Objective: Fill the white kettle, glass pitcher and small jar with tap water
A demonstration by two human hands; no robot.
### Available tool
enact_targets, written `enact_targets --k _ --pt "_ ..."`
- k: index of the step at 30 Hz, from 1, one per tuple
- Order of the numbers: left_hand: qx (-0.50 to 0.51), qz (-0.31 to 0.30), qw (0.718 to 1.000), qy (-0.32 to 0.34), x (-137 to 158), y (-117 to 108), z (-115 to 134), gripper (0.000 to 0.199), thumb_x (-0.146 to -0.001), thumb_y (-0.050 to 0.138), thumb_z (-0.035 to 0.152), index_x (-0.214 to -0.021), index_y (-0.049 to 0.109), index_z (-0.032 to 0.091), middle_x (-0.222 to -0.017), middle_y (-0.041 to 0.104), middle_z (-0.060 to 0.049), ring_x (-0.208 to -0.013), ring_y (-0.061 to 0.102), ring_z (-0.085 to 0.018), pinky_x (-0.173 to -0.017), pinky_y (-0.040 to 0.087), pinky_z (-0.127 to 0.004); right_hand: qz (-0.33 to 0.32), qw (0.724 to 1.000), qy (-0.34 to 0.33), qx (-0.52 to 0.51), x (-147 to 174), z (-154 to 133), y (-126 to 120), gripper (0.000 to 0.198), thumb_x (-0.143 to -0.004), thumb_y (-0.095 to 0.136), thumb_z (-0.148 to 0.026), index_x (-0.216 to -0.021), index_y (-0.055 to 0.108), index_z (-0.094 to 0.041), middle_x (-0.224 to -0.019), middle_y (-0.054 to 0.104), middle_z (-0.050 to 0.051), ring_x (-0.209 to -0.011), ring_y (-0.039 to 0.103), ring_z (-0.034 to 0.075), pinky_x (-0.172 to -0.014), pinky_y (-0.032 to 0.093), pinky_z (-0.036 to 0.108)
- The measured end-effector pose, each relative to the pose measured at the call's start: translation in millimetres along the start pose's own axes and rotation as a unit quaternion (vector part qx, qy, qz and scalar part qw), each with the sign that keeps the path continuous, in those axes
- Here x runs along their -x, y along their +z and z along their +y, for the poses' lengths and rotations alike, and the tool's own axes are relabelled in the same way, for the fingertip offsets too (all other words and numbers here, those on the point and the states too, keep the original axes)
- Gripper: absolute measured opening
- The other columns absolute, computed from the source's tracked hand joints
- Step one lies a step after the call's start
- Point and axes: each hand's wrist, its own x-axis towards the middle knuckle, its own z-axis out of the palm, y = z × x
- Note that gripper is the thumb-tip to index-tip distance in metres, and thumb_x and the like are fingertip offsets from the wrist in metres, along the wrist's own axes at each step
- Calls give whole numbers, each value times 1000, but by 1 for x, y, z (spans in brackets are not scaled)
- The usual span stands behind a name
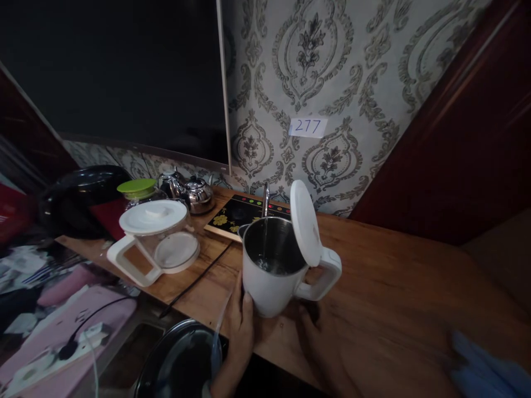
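Note:
A white electric kettle (267,290) with a steel inside sits on the wooden tabletop, its round lid (305,224) raised on the handle side. A thin stream of water falls into it from a metal spout (266,200), and water shows at the bottom. My left hand (239,326) is closed against the kettle's lower left side, the thumb in front. Under the kettle's handle (326,279) is my right hand (313,326), close to the base; its fingers are dark and blurred, and whether they touch the kettle is unclear.
Behind the kettle lies a black tea stove (236,213). A glass pot (166,243) with a white lid, a green-lidded jar (139,189) and steel teapots (199,193) stand left. A clear hose (218,331) passes a dark round vessel (182,359). Blue cloth (485,365) lies lower right.

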Motion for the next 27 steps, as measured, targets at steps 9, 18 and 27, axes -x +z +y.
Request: enact_targets --k 9,18,27 --pt "-4 16 1000 11 -2 0 2 66 -97 43 63 -144 56 18 -152 54 -14 -145 46 -26 -124 32 -45 -20 999 -21 -26 -2 13 0 39 -85 62 -37 -120 66 -19 -117 73 12 -107 68 29 -95 52 44" --pt "17 8 1000 19 -4 2 -1 67 -98 42 63 -145 55 17 -156 50 -14 -150 40 -26 -125 30 -43 -21 998 -36 -36 -6 23 3 36 -83 63 -35 -115 67 -19 -113 75 11 -103 69 28 -90 53 40" --pt "28 1 999 43 -9 2 1 64 -99 42 59 -144 56 17 -155 51 -14 -150 39 -27 -125 30 -45 -30 997 -49 -56 -12 23 5 37 -79 66 -37 -111 67 -19 -105 76 11 -95 71 28 -87 55 42"
